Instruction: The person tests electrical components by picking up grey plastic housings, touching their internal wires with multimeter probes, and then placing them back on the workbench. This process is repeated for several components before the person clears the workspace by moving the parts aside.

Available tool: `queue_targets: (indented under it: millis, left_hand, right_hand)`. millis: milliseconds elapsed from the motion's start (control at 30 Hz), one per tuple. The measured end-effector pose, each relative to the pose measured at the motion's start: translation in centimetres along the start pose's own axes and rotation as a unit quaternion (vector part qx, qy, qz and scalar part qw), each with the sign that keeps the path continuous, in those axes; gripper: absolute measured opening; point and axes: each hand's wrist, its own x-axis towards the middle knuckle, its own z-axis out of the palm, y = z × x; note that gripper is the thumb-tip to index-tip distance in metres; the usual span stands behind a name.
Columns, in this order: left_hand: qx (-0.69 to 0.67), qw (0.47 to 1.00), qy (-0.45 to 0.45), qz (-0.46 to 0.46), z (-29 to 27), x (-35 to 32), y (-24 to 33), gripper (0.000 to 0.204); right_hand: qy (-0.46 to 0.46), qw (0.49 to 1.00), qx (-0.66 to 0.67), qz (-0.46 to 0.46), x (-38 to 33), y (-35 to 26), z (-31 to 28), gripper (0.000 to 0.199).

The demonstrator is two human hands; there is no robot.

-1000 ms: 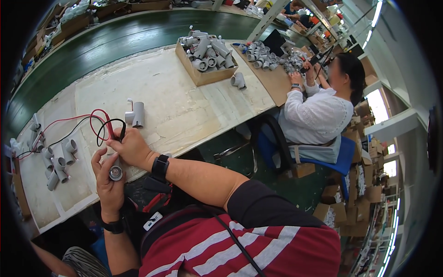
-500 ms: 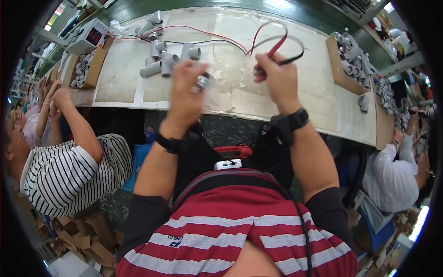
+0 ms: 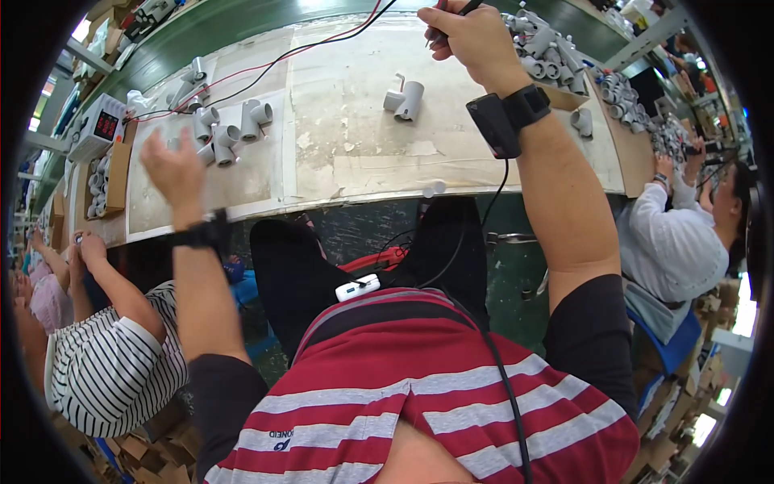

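My left hand (image 3: pixel 173 171) is blurred over the left of the table, its fingers apart and nothing visible in them. Beside it lies a cluster of grey tee-shaped pipe fittings (image 3: pixel 224 143). At the far side my right hand (image 3: pixel 476 44) is closed around test probes (image 3: pixel 436 34) with dark handles and thin metal tips. Red and black leads (image 3: pixel 339 36) run across the table on the left and out of view at the top. A single grey pipe fitting (image 3: pixel 409 102) with a small hooked piece lies mid-table, apart from both hands.
A meter box with a red display (image 3: pixel 103 125) and a carton of fittings (image 3: pixel 118 179) stand at left. More fittings fill a carton (image 3: pixel 568 98) at far right. Small whitish pieces (image 3: pixel 434 189) sit by the near edge. People work on both sides.
My left hand has moved left, away from the shiny-ended piece it held, toward the cluster. My right hand has moved farther away with the probes. A fitting now lies mid-table.
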Motion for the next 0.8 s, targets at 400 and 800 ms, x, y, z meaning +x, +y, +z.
queue_targets:
  millis: [400, 800]
  left_hand:
    - [-0.251, 0.908, -0.331, 0.053, 1.6, -9.6, 30.5, 0.084]
    - [-0.551, 0.686, -0.438, -0.183, -7.2, -8.8, 18.6, 0.063]
  right_hand:
    - [0.010, 0.998, 0.047, -0.026, -3.0, 3.8, 1.0, 0.023]
    - [-0.048, 0.973, 0.217, 0.067, -7.8, 8.3, 6.6, 0.022]
